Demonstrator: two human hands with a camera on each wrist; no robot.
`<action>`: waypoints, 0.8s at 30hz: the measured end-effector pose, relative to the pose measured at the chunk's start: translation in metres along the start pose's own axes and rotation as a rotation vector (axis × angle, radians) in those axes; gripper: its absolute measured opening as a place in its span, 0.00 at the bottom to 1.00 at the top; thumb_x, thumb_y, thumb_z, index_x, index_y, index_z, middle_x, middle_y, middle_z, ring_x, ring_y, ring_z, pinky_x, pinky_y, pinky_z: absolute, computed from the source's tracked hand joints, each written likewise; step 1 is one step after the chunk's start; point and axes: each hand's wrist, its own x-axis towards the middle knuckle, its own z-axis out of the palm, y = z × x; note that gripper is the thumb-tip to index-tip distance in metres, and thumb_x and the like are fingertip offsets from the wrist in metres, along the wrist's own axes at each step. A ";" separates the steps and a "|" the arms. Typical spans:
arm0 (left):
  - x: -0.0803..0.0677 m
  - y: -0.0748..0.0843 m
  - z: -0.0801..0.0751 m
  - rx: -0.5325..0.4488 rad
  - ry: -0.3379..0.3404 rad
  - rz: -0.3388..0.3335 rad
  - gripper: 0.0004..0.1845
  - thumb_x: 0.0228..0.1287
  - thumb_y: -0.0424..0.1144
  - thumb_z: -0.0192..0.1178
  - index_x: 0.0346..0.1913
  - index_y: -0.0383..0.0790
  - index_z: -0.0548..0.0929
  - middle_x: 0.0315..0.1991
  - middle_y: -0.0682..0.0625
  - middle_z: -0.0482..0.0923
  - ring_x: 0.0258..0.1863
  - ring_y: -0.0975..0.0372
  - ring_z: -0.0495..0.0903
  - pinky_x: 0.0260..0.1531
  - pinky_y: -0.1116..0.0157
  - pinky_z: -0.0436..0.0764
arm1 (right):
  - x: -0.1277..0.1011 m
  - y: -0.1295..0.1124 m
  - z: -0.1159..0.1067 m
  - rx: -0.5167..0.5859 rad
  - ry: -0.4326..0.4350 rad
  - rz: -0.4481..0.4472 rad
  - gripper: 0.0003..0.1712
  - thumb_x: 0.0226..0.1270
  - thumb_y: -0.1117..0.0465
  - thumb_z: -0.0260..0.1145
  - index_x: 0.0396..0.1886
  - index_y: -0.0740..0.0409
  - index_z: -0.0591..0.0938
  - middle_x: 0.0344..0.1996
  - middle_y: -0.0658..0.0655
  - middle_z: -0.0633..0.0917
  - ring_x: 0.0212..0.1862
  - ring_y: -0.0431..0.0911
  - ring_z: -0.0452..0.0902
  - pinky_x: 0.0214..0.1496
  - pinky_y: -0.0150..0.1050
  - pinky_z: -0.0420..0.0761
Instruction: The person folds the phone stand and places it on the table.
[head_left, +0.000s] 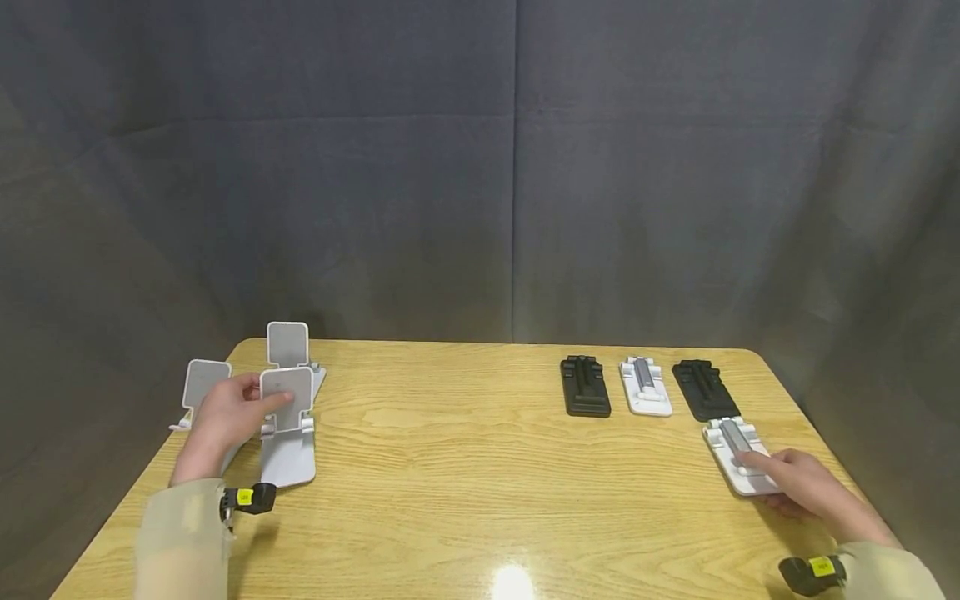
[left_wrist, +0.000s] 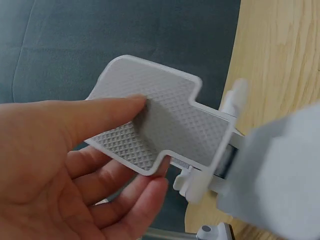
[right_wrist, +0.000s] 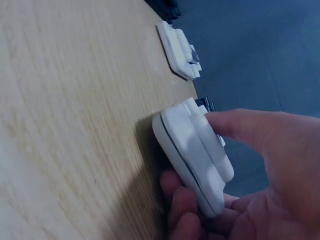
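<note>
My left hand (head_left: pixel 258 406) pinches the textured grey plate (left_wrist: pixel 170 120) of an unfolded white phone stand (head_left: pixel 288 433) at the table's left; the thumb lies on the plate's front and the fingers (left_wrist: pixel 150 192) sit behind it. The stand's base rests on the table. At the right edge my right hand (head_left: pixel 772 473) grips a folded white phone stand (head_left: pixel 738 454). In the right wrist view the thumb (right_wrist: pixel 235 125) lies on top of this stand (right_wrist: pixel 192 150) and the fingers curl under its near side, while its far end touches the wood.
Two more unfolded white stands (head_left: pixel 288 343) (head_left: pixel 206 382) stand behind the left hand. Further back on the right lie a black folded stand (head_left: pixel 585 386), a white one (head_left: pixel 645 386) and another black one (head_left: pixel 703 390). A dark curtain (head_left: pixel 517 167) hangs behind the wooden table (head_left: pixel 480 467).
</note>
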 end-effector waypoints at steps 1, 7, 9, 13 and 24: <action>0.000 0.001 0.001 -0.007 0.015 -0.001 0.20 0.69 0.47 0.66 0.42 0.29 0.78 0.32 0.45 0.74 0.33 0.52 0.70 0.31 0.58 0.68 | 0.000 0.000 -0.001 -0.024 0.008 -0.002 0.37 0.71 0.40 0.62 0.45 0.76 0.71 0.30 0.55 0.77 0.31 0.46 0.73 0.31 0.38 0.76; 0.003 0.012 0.004 -0.077 0.124 0.001 0.24 0.71 0.47 0.64 0.55 0.27 0.79 0.41 0.38 0.83 0.37 0.54 0.74 0.32 0.63 0.72 | 0.001 0.001 -0.003 -0.133 0.044 -0.009 0.36 0.67 0.34 0.64 0.35 0.67 0.77 0.28 0.55 0.75 0.31 0.47 0.70 0.31 0.40 0.71; 0.003 0.017 0.003 -0.092 0.174 0.016 0.24 0.71 0.47 0.64 0.56 0.27 0.79 0.43 0.37 0.83 0.37 0.55 0.76 0.32 0.65 0.73 | -0.001 0.001 -0.003 -0.145 0.049 -0.009 0.35 0.65 0.33 0.65 0.31 0.63 0.77 0.26 0.54 0.74 0.31 0.47 0.69 0.31 0.40 0.70; 0.003 0.027 0.004 -0.119 0.274 0.071 0.21 0.70 0.45 0.66 0.53 0.29 0.81 0.40 0.39 0.85 0.32 0.63 0.76 0.29 0.70 0.72 | -0.004 -0.001 -0.004 -0.178 0.068 -0.015 0.36 0.64 0.30 0.65 0.31 0.63 0.77 0.26 0.54 0.73 0.32 0.48 0.69 0.32 0.41 0.68; 0.006 0.061 0.008 -0.154 0.344 0.162 0.16 0.67 0.40 0.69 0.48 0.30 0.83 0.36 0.39 0.86 0.30 0.68 0.77 0.30 0.73 0.72 | -0.005 -0.002 -0.003 -0.323 0.101 -0.036 0.35 0.63 0.28 0.64 0.23 0.57 0.77 0.20 0.51 0.69 0.28 0.47 0.67 0.31 0.41 0.64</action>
